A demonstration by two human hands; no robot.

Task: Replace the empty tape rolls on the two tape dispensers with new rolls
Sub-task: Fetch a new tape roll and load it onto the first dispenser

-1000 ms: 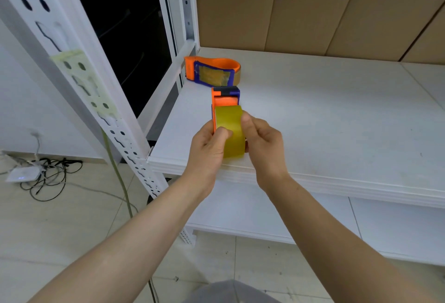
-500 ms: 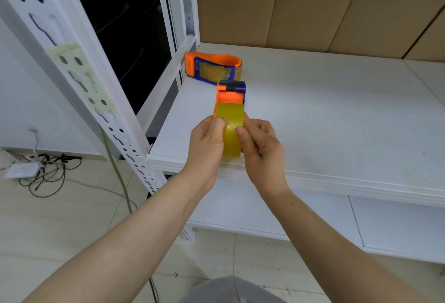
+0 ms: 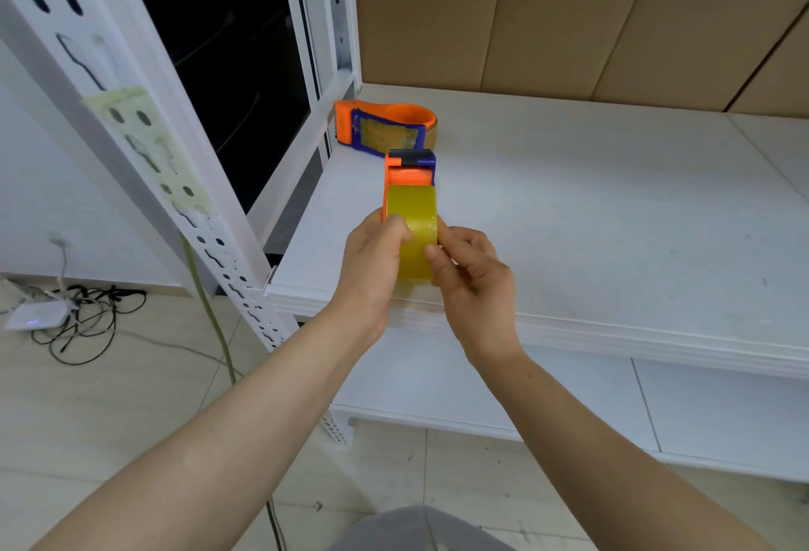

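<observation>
Since a second ago the right hand (image 3: 470, 270) has slid down the yellow roll (image 3: 413, 231), its fingertips now picking at the face. The left hand (image 3: 372, 261) is curled around the roll's left side — holding the orange dispenser (image 3: 409, 176) over the white shelf (image 3: 591, 209). A second dispenser (image 3: 385, 130) lies behind it, near the shelf's back-left corner. Cardboard (image 3: 569, 16) backs the shelf — cables (image 3: 83, 323) lie on the floor.

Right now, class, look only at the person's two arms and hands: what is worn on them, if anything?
Nothing is worn. Both forearms are bare up to the frame's bottom edge, with no sleeves in view. The left hand and right hand have no gloves, and no rings, watch or bracelets show. The fingernails look short and unpainted. No markings or cables appear on either arm.
</observation>
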